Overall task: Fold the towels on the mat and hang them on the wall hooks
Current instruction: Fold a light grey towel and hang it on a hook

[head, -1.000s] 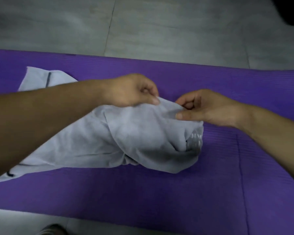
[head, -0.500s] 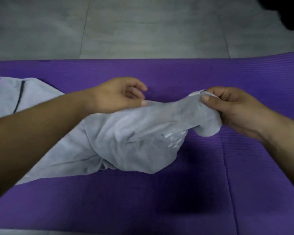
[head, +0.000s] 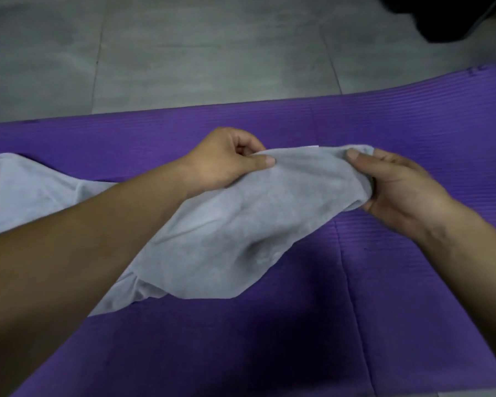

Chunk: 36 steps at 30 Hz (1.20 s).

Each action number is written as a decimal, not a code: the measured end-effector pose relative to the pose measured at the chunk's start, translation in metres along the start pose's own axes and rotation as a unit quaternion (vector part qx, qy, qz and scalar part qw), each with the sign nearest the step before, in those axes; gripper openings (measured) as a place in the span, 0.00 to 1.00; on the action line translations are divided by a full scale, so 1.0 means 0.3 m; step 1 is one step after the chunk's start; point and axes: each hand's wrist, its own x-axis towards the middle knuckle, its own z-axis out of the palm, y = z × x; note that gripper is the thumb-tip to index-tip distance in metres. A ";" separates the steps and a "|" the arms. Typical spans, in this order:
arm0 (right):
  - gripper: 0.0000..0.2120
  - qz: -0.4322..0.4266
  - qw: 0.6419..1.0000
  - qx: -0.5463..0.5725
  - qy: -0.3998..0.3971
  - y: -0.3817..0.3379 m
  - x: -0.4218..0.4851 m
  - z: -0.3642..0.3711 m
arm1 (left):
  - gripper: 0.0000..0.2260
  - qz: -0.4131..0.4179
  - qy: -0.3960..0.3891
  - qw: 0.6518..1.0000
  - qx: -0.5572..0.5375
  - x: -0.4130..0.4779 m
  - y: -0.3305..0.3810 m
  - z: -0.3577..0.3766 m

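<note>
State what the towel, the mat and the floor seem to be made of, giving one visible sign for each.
The towel looks like soft matte grey cloth, perhaps microfibre: it drapes and creases limply. The mat seems purple foam or rubber, dull, with fine ribbed lines. The floor appears to be grey stone or ceramic tile: straight joints, faint sheen.

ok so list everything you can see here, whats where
towel: one, pale grey with a dark stripe at its left end, lying across the mat, right end lifted
mat: one, purple, ribbed, on the floor under the towel
floor: grey tiles, beyond the mat
dark object: one, black, top right corner, cannot tell what it is
left hand: pinches the towel's upper edge
right hand: grips the towel's bunched right end
</note>
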 end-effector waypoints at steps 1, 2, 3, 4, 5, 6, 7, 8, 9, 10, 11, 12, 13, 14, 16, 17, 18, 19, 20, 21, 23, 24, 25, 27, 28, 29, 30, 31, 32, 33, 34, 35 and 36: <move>0.16 -0.006 0.999 -0.013 0.034 0.011 0.008 -0.013 | 0.06 0.007 0.010 0.999 0.041 0.022 -0.009 -0.005; 0.14 -0.012 0.998 -0.018 0.065 0.019 0.019 -0.023 | 0.04 0.013 0.017 0.996 0.092 0.046 -0.017 -0.009; 0.13 -0.019 0.995 -0.018 0.094 0.022 0.039 -0.035 | 0.03 0.019 0.030 0.987 0.158 0.073 -0.020 -0.012; 0.12 -0.023 0.992 -0.019 0.119 0.021 0.068 -0.043 | 0.02 0.022 0.052 0.971 0.232 0.101 -0.022 -0.013; 0.11 -0.024 0.990 -0.014 0.141 0.017 0.102 -0.051 | 0.02 0.024 0.078 0.952 0.296 0.127 -0.021 -0.007; 0.12 -0.023 0.987 -0.005 0.160 0.010 0.142 -0.061 | 0.04 0.025 0.108 0.935 0.336 0.151 -0.018 0.002; 0.13 -0.022 0.984 0.006 0.175 -0.001 0.183 -0.070 | 0.06 0.023 0.134 0.930 0.343 0.179 -0.016 0.012; 0.14 -0.021 0.981 0.016 0.191 -0.010 0.226 -0.082 | 0.07 0.020 0.155 0.933 0.324 0.206 -0.011 0.023; 0.15 -0.018 0.977 0.026 0.209 -0.017 0.265 -0.094 | 0.08 0.021 0.175 0.939 0.295 0.225 -0.007 0.039; 0.14 -0.019 0.973 0.030 0.228 -0.019 0.303 -0.111 | 0.09 0.026 0.190 0.945 0.266 0.237 -0.009 0.056; 0.11 -0.021 0.968 0.025 0.247 -0.022 0.331 -0.125 | 0.11 0.034 0.197 0.948 0.247 0.235 -0.013 0.076; 0.08 -0.024 0.964 0.014 0.263 -0.022 0.354 -0.134 | 0.13 0.038 0.191 0.951 0.238 0.220 -0.022 0.100; 0.07 -0.025 0.961 0.003 0.275 -0.016 0.373 -0.142 | 0.15 0.040 0.177 0.953 0.243 0.191 -0.035 0.125; 0.09 -0.024 0.959 -0.009 0.284 -0.008 0.386 -0.146 | 0.17 0.038 0.159 0.950 0.266 0.152 -0.051 0.148; 0.20 -0.011 0.962 -0.029 0.270 0.019 0.397 -0.144 | 0.18 0.017 0.128 0.926 0.355 0.063 -0.091 0.189; 0.25 -0.003 0.965 -0.043 0.259 0.034 0.390 -0.137 | 0.20 -0.003 0.113 0.913 0.391 0.022 -0.112 0.202; 0.29 0.002 0.965 -0.070 0.254 0.049 0.371 -0.126 | 0.21 -0.031 0.096 0.907 0.409 -0.012 -0.134 0.211; 0.31 0.002 0.959 -0.114 0.259 0.067 0.349 -0.114 | 0.23 -0.059 0.082 0.907 0.409 -0.038 -0.157 0.213; 0.29 -0.007 0.947 -0.162 0.279 0.087 0.321 -0.106 | 0.25 -0.082 0.071 0.912 0.396 -0.056 -0.182 0.209; 0.27 -0.022 0.928 -0.199 0.314 0.108 0.288 -0.097 | 0.26 -0.099 0.059 0.918 0.380 -0.067 -0.205 0.203; 0.24 -0.028 0.898 -0.217 0.382 0.152 0.223 -0.094 | 0.28 -0.113 0.038 0.929 0.349 -0.076 -0.239 0.190; 0.22 -0.015 0.894 -0.211 0.394 0.175 0.200 -0.099 | 0.29 -0.115 0.031 0.934 0.337 -0.076 -0.248 0.186; 0.19 0.009 0.896 -0.210 0.390 0.187 0.181 -0.096 | 0.29 -0.116 0.027 0.937 0.330 -0.075 -0.253 0.186; 0.17 0.066 0.905 -0.225 0.354 0.194 0.171 -0.090 | 0.30 -0.118 0.026 0.938 0.326 -0.066 -0.254 0.191; 0.16 0.088 0.912 -0.224 0.333 0.191 0.174 -0.088 | 0.30 -0.120 0.025 0.937 0.327 -0.063 -0.255 0.195; 0.15 0.100 0.918 -0.219 0.316 0.180 0.177 -0.077 | 0.30 -0.121 0.022 0.936 0.329 -0.061 -0.255 0.198; 0.13 0.106 0.923 -0.218 0.300 0.170 0.182 -0.067 | 0.31 -0.121 0.019 0.935 0.332 -0.061 -0.255 0.199; 0.12 0.107 0.926 -0.218 0.288 0.163 0.189 -0.057 | 0.31 -0.121 0.015 0.935 0.334 -0.061 -0.256 0.199; 0.11 0.102 0.929 -0.217 0.283 0.163 0.201 -0.053 | 0.32 -0.122 0.012 0.934 0.335 -0.061 -0.256 0.197; 0.09 0.084 0.933 -0.208 0.281 0.163 0.212 -0.044 | 0.32 -0.124 0.008 0.934 0.335 -0.061 -0.254 0.193; 0.07 0.051 0.940 -0.191 0.277 0.164 0.218 -0.035 | 0.31 -0.126 0.004 0.934 0.333 -0.060 -0.253 0.189; 0.06 0.008 0.947 -0.167 0.274 0.163 0.221 -0.025 | 0.31 -0.129 0.001 0.936 0.328 -0.059 -0.249 0.185; 0.05 -0.032 0.952 -0.135 0.273 0.162 0.224 -0.018 | 0.31 -0.132 0.000 0.938 0.321 -0.058 -0.246 0.180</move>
